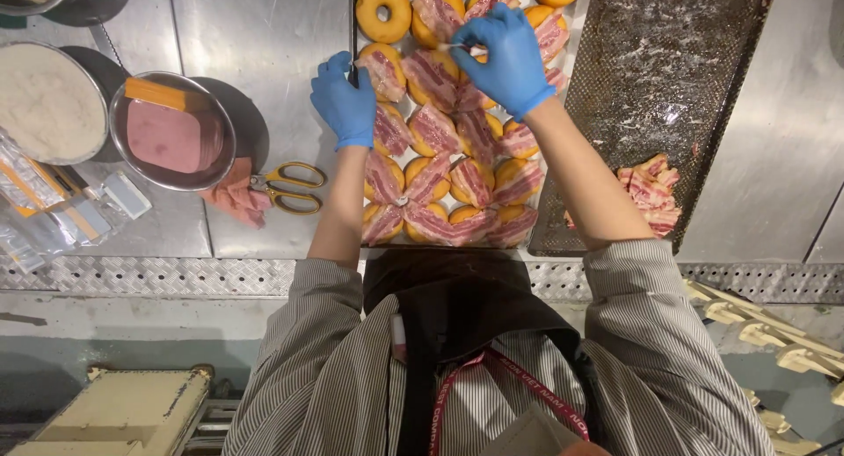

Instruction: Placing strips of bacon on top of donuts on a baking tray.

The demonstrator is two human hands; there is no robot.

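Observation:
A white tray holds several round yellow ring breads, most topped with bacon strips. One plain ring bread sits at the tray's far left. My right hand, in a blue glove, pinches a bacon strip over a bread near the tray's far middle. Also blue-gloved, my left hand rests at the tray's left edge, touching a bacon-topped bread.
A dark mesh rack right of the tray carries a small pile of bacon. On the steel counter to the left lie yellow-handled scissors, a metal bowl of pink sliced meat, a round pan of pale stuff and plastic bags.

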